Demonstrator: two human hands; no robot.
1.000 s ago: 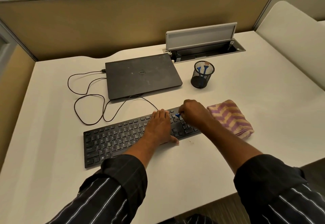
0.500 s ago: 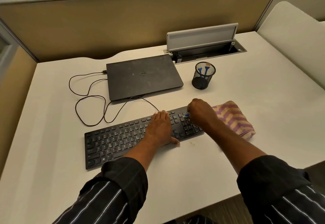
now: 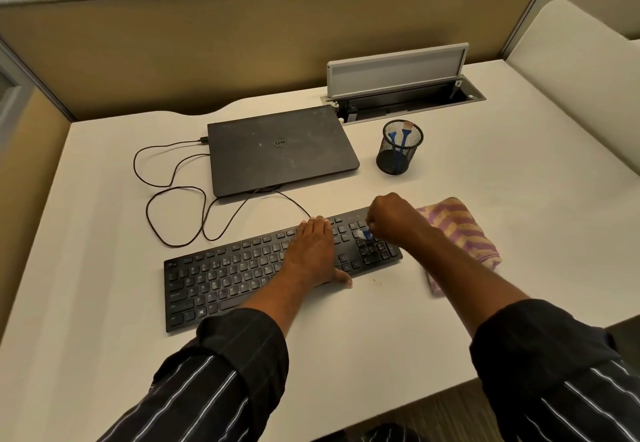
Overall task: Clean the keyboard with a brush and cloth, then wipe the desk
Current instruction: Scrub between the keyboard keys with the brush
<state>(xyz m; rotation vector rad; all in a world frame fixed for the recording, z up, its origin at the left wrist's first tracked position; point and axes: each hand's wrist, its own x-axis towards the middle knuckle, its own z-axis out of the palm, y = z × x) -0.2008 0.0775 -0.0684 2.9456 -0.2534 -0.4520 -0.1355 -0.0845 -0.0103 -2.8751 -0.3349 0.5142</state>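
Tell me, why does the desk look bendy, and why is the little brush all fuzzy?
Head view: the wide-angle lens bows the straight edges of the desk, most near the picture's borders; the brush in the right hand is smeared, likely motion blur; the keyboard letters and left hand look sharp.

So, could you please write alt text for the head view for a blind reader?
A person's right hand grips a small blue-handled brush on the right end of a flat black keyboard, while the left hand rests on its keys. A striped purple-and-tan cloth lies beside it on the white desk.
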